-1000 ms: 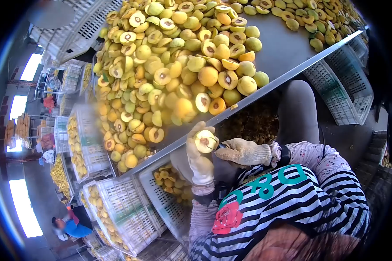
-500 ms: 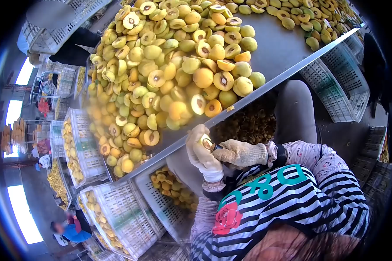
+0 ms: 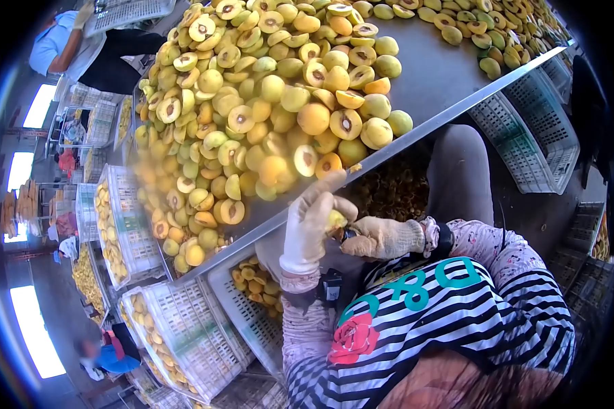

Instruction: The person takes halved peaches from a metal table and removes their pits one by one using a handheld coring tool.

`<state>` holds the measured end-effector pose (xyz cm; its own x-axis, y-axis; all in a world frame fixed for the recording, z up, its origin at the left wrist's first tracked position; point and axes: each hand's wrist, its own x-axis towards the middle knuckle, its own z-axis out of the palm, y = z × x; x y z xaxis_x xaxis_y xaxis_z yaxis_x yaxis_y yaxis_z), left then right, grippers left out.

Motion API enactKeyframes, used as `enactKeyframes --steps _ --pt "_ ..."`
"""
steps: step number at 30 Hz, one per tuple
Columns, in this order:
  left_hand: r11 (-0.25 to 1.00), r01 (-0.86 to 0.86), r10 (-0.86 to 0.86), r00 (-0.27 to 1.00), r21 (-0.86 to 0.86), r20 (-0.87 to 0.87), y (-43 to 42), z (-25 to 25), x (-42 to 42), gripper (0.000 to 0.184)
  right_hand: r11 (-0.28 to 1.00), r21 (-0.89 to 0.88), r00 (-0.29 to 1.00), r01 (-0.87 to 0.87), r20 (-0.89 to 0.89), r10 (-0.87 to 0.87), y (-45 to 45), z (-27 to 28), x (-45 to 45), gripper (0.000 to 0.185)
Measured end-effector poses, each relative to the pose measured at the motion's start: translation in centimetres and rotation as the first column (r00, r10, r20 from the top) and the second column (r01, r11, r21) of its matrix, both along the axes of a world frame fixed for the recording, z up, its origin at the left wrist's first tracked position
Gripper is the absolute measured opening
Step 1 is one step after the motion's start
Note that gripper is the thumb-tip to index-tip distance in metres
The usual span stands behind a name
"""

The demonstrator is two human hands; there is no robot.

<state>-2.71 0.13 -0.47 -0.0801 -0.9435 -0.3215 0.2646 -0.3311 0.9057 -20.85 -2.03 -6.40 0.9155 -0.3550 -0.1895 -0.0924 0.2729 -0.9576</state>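
My left hand (image 3: 314, 221), in a pale glove, is closed round a yellow peach half (image 3: 335, 219) just in front of the table edge. Its index finger points up toward the tabletop. Against the fruit, my gloved right hand (image 3: 382, 238) grips a small dark pitting tool (image 3: 348, 234), mostly hidden by the fingers. Beyond both hands a big heap of halved yellow peaches (image 3: 242, 119) lies on the metal table (image 3: 416, 68), many with brown stones showing in the cut faces.
A raised metal rim (image 3: 450, 112) runs along the table's near side. Fruit-filled white crates (image 3: 184, 341) stand at the left, more crates (image 3: 525, 136) at the right. Dark stones or scraps (image 3: 392, 191) lie below the edge. A person (image 3: 68, 44) handles a crate at upper left.
My left hand has moved slightly up and left, its index finger now raised, with the fruit still in it. The right hand stays close by. At upper left the person's crate has risen.
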Motion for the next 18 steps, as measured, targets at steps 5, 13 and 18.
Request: enactKeyframes --steps 5,13,18 --pt "0.728 -0.396 0.469 0.883 -0.560 -0.015 2.7 -3.8 -3.6 0.040 0.696 0.676 0.969 -0.242 0.136 0.205 -0.2 0.3 -1.2 0.047" --pt "0.976 -0.075 0.054 0.993 -0.203 -0.107 2.0 -3.0 0.2 0.035 0.990 -0.085 0.994 0.109 0.021 -0.108 1.7 0.7 0.8 0.040" --pt "0.961 0.079 -0.184 0.899 -0.264 -0.397 1.3 -3.8 1.3 0.034 0.662 0.720 0.976 -0.207 0.100 0.196 1.5 0.8 -0.4 0.045"
